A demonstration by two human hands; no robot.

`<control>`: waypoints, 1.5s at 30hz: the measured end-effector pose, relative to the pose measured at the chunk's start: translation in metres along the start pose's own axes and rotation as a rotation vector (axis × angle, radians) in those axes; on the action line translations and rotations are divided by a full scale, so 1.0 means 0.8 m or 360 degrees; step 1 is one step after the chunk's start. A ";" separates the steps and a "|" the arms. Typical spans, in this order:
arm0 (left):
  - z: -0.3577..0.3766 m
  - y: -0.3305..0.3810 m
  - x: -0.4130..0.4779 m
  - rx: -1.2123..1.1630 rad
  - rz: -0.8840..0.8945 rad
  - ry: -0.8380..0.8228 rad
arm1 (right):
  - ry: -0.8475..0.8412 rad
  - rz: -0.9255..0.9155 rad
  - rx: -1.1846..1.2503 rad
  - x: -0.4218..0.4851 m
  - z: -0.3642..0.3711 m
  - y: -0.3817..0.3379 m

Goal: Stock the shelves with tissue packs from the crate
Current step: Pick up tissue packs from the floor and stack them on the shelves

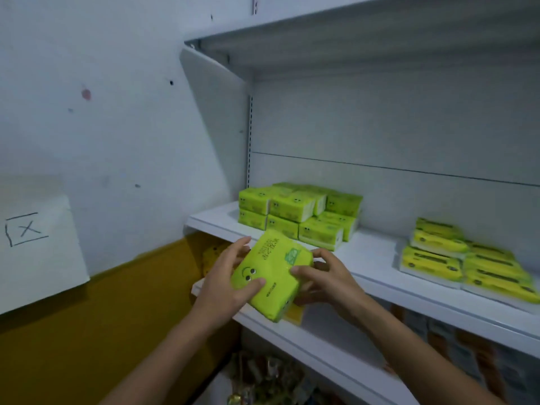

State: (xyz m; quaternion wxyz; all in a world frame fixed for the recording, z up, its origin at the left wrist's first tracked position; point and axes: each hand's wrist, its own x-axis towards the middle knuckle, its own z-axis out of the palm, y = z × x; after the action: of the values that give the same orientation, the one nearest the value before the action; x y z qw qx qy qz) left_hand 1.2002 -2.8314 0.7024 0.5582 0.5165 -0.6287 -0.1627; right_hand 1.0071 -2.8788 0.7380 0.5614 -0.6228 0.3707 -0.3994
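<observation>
Tissue pack, lime-green soft plastic with a printed smiley face (267, 273), is hanging in the air just in front of the white metal shelf (377, 257), tilted so one corner is pointing toward the shelf edge. The left hand (225, 285) is clamping its near end, thumb lying across the printed face, while the right hand (324, 279) is gripping the opposite side with curled fingers.

To do this step well, I judge the person should be levelling the pack, lifting it clear of the shelf lip and sliding it flat beside the two-tier stack of matching green packs (298, 211) at the shelf's left end (squeezing only lightly, since the wrap is looking soft), smiley end facing forward like its neighbours. That stack is sitting well apart from the flatter yellow-green packs (467, 258) on the right.

A yellow edge is peeking out beneath the held pack; whether it is a second pack or something on the lower shelf, I cannot tell. The goods below are blurring past reading, and the crate is not showing at all.
</observation>
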 end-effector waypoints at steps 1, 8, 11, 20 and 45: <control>0.002 0.001 0.006 -0.0001 0.0014 0.0075 | 0.0087 -0.0013 0.0072 0.003 0.000 -0.005; 0.039 0.002 0.040 0.0003 -0.0066 0.0185 | 0.0485 -0.0071 0.0411 0.030 0.005 -0.012; 0.044 0.000 0.066 -0.0027 -0.0054 0.0100 | 0.0503 -0.0051 0.0425 0.037 -0.004 -0.014; 0.083 -0.015 0.130 -0.0194 -0.0051 -0.0014 | 0.0497 -0.0095 0.0283 0.095 -0.080 -0.005; 0.182 -0.107 0.239 -0.0175 -0.0329 0.0006 | 0.0602 -0.0347 -0.0737 0.287 -0.248 0.052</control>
State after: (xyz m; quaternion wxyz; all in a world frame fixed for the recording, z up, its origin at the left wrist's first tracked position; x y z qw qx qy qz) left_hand 1.1431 -3.0801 0.6908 0.5672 0.5473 -0.5611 -0.2527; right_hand 0.9188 -3.1719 0.7254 0.2796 -0.6848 0.4807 -0.4710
